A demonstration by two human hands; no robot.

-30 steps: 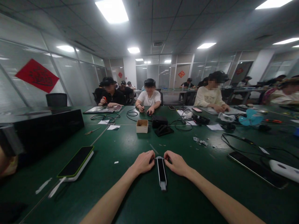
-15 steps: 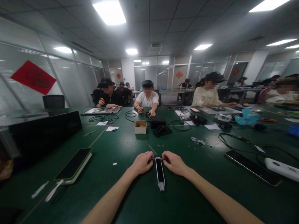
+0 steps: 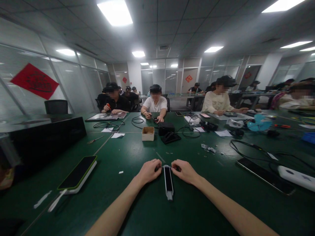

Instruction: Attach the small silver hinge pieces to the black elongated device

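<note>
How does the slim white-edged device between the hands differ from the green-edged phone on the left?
Edge: the slim device is rimmed in white, the phone in green.
Width: the device is much narrower than the phone.
Place: the device's far end is between the left hand and right hand; the phone rests on a white slab.
Both have black upper faces and are longer than wide.

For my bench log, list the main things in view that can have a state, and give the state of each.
Slim device: lying flat, black face dark
Left hand: fingers curled at the device's far end, exact grip unclear
Right hand: curled at the same end, exact grip unclear
Green-rimmed phone: face up, screen dark
Silver-edged phone: lying flat, screen dark
Small box: upright, open-topped
Nearest ceiling light: lit
</note>
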